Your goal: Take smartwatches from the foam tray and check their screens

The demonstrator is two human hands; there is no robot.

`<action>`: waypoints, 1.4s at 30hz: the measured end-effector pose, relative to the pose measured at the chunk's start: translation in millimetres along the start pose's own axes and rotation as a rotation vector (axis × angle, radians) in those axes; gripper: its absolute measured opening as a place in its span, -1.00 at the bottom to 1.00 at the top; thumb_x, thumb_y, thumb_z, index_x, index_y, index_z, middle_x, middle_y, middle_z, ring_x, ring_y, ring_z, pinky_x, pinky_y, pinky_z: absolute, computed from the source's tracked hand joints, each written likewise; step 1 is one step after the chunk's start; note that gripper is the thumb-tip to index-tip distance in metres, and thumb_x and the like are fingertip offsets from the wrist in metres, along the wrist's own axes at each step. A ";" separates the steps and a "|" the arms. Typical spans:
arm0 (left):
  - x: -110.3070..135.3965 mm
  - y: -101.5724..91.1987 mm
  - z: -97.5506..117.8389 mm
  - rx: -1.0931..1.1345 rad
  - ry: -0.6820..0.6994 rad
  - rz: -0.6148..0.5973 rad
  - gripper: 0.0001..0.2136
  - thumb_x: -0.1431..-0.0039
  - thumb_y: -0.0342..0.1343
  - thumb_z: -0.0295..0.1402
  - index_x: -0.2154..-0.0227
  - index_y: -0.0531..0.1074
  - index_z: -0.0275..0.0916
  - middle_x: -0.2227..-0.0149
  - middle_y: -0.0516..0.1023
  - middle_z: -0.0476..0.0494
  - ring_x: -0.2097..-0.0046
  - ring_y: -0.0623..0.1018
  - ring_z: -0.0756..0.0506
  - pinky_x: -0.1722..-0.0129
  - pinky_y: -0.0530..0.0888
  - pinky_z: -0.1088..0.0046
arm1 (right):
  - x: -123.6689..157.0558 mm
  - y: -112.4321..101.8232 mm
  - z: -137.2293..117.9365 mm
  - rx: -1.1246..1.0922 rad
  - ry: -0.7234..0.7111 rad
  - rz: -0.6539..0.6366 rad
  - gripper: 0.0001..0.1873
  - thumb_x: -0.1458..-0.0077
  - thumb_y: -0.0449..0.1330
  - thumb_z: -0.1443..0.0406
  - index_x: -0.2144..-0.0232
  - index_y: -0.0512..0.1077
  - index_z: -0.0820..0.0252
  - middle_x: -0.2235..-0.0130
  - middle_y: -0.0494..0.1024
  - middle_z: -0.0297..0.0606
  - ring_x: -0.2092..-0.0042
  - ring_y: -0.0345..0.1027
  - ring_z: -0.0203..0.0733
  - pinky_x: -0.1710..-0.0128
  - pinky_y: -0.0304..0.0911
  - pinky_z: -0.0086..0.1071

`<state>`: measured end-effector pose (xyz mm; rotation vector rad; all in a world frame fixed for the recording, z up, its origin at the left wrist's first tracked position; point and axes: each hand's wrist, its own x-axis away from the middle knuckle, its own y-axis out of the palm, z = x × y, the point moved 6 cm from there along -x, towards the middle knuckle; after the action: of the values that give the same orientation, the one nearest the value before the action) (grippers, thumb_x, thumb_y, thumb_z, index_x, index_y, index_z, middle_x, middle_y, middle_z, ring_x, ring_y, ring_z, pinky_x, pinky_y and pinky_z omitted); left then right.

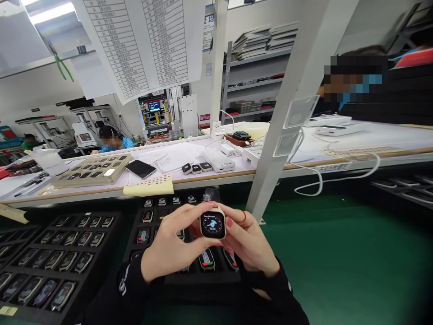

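Between my two hands is a smartwatch (213, 224) without a strap, its lit screen showing a dial and facing me. My left hand (172, 243) pinches the case at its top and bottom edges, fingers above and thumb below. On the other side, my right hand (248, 237) grips the case's right edge, with a red band on one finger. Directly beneath lies a black foam tray (158, 271) with several watches in its slots, some with coloured lit screens. My hands hide part of that tray.
Left of it, another black tray (104, 253) holds rows of watches. The raised shelf carries a phone (140, 169), a beige tray (118, 168) of watch parts, a white power bank (219, 160) and small watches (196, 168). A slanted white post (284, 113) rises at right. Other people sit beyond.
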<state>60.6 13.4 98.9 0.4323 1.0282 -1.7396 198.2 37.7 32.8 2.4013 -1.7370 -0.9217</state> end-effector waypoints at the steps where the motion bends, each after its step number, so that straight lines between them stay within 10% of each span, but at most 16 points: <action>1: 0.3 0.3 0.7 0.005 0.007 -0.002 -0.47 -0.08 0.36 -0.38 -0.14 0.43 -0.10 0.11 0.59 -0.14 0.24 0.56 -0.06 0.25 0.57 0.47 | 0.1 -0.2 -0.6 0.001 -0.005 0.004 -0.57 -0.15 0.34 0.00 0.00 0.59 0.03 0.58 0.48 -0.31 0.67 0.13 -0.35 0.73 0.08 -0.50; 27: 6.6 -5.0 1.9 -0.015 0.013 -0.005 -0.45 -0.08 0.37 -0.35 -0.16 0.41 -0.09 0.10 0.59 -0.15 0.21 0.56 -0.07 0.25 0.57 0.47 | 0.7 7.8 0.0 -0.023 -0.015 -0.005 -0.64 -0.18 0.34 0.05 0.01 0.59 -0.03 0.49 0.54 -0.28 0.68 0.12 -0.40 0.75 0.00 -0.54; 42: 1.2 -3.5 -32.7 -0.086 -0.067 0.039 -0.47 -0.08 0.31 -0.55 -0.12 0.42 -0.10 0.22 0.54 -0.02 0.40 0.43 0.06 0.29 0.49 0.53 | -6.1 2.5 -6.3 0.343 -0.014 0.173 -0.54 -0.30 0.15 -0.03 -0.06 0.55 0.07 0.30 0.59 -0.23 0.52 0.30 -0.31 0.45 0.34 -0.40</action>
<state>51.2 39.3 80.9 0.3358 1.0359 -1.6573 197.9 40.2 41.5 2.3794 -2.2255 -0.6671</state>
